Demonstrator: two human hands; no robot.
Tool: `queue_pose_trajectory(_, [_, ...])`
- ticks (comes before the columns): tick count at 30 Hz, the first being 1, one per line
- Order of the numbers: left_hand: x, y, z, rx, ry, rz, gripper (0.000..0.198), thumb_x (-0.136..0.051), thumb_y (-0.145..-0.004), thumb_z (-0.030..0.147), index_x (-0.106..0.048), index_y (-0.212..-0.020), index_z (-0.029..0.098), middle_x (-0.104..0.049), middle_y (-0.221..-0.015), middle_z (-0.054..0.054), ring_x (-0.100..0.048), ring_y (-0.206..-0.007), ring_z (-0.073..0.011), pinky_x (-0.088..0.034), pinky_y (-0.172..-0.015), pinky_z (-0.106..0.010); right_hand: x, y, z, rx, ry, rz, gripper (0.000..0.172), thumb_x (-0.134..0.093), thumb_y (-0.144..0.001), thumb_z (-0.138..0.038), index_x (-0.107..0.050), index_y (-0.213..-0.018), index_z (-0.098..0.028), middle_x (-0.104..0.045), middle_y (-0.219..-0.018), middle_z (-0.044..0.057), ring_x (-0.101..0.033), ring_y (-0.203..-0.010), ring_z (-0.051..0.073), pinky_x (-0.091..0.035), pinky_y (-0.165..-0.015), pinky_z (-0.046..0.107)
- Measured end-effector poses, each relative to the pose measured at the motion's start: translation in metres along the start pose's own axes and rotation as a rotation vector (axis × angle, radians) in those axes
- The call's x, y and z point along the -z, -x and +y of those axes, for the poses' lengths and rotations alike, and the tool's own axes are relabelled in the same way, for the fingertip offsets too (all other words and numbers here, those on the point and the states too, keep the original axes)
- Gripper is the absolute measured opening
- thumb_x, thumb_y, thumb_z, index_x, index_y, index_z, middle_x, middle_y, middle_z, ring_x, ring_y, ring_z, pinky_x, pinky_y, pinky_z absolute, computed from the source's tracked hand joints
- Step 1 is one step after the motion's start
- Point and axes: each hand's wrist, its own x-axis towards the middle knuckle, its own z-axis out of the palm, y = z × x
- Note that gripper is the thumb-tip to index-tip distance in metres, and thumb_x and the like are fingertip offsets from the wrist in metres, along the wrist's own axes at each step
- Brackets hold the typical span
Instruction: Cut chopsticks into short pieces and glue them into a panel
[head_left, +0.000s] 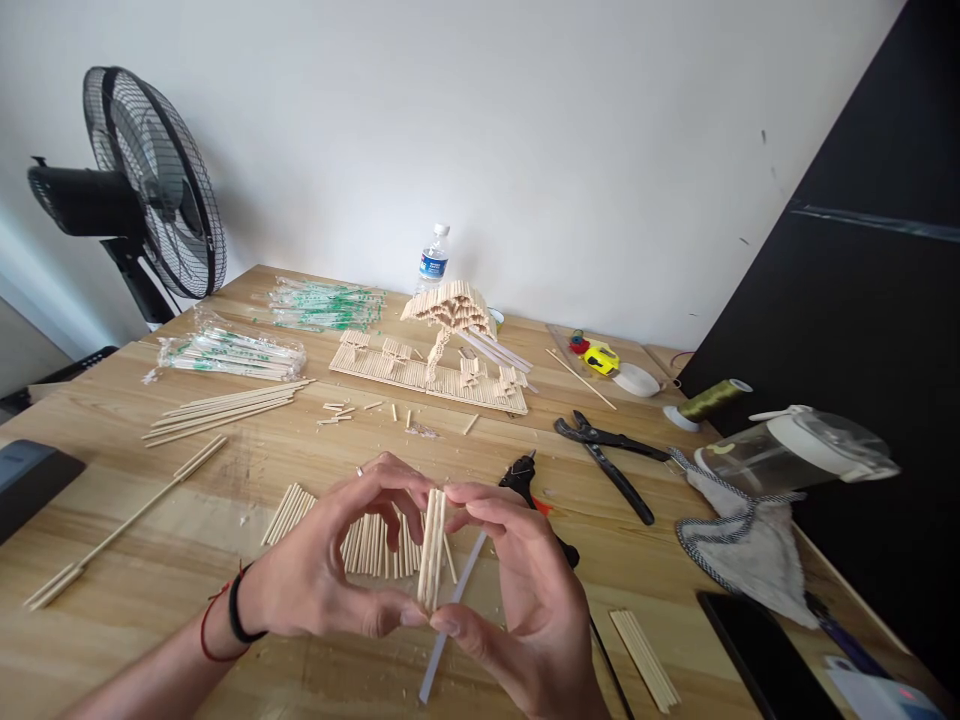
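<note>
Between my two hands is a small bundle of short wooden sticks [431, 550], held upright on its end. My left hand [337, 560] pinches it at top and bottom with fingertips and thumb; my right hand [517, 580] grips the other side the same way. Behind my hands, a row of cut wooden sticks [375, 545] lies on the table, partly hidden by my left hand. A black glue gun [519, 476] lies beyond my right hand, partly covered by it. A translucent glue stick [442, 650] runs beneath the bundle.
A wooden stick model [450, 305] with a roof stands at the back before a water bottle [433, 262]. Pliers [600, 445], a phone [757, 660] and a clear jug [780, 450] lie right. Packaged sticks [232, 350] and a fan [150, 190] are left.
</note>
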Motion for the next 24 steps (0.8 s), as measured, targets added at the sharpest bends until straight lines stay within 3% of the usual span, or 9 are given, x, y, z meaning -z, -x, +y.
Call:
queue_pose_trajectory(20, [0.0030,0.0011,0.0001,0.044,0.010,0.001,0.070,-0.094,-0.081,0.040,-0.062,-0.142,0.031,-0.063,-0.118,-0.008,-0.056,-0.095,-0.0203,-0.052,-0.081,-0.032,0.0009,-0.0036,-0.0017,-0.016,0.006,0.017,0.052,-0.088,-0.087,-0.048,-0.067,-0.133,-0.034,-0.070,-0.130,0.009,-0.066,-0.117,0.030,-0.060,-0.093,0.045])
queue_pose_trajectory(24, [0.0018,0.0020,-0.0005,0.033,0.009,0.008,0.071,-0.094,-0.081,0.040,-0.061,-0.143,0.033,-0.062,-0.117,-0.006,-0.056,-0.094,-0.0194,-0.051,-0.082,-0.032,0.0012,-0.0046,-0.0018,-0.043,-0.013,0.005,0.060,-0.089,-0.085,-0.051,-0.066,-0.138,-0.034,-0.068,-0.136,0.011,-0.069,-0.111,0.030,-0.061,-0.093,0.046])
